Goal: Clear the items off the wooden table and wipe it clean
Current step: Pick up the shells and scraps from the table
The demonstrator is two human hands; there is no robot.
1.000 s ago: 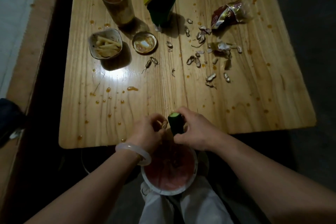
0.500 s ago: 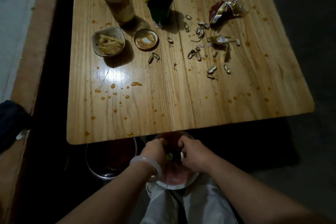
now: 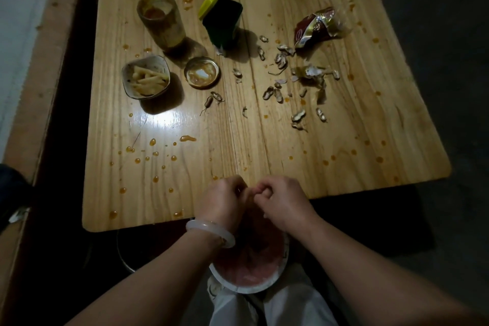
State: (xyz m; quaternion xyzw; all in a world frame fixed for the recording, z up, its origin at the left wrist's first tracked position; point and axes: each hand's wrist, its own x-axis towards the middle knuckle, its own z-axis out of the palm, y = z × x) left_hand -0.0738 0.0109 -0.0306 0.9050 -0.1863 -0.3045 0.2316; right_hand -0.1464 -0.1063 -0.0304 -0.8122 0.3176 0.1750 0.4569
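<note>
The wooden table (image 3: 344, 140) is spattered with orange sauce drops (image 3: 156, 152). On it stand a smeared glass jar (image 3: 161, 21), a dark green box with a raised yellow lid (image 3: 223, 21), a small bowl of pale strips (image 3: 145, 78), a round metal lid (image 3: 202, 72), a torn red snack wrapper (image 3: 316, 27) and scattered peanut shells (image 3: 288, 82). My left hand (image 3: 225, 201), with a pale bangle on its wrist, and my right hand (image 3: 284, 201) are curled, fingertips touching, at the table's near edge. Nothing shows in them. A white bowl with red inside (image 3: 280, 270) sits below them on my lap.
A round metal rim (image 3: 124, 259) shows in the dark under the table's near left edge. A dark gap and a brown ledge (image 3: 39, 61) run along the left side. Dark floor (image 3: 436, 34) lies to the right.
My hands held a green cucumber piece at the table edge, lowered it into the bowl, then rose again to the edge without it.
</note>
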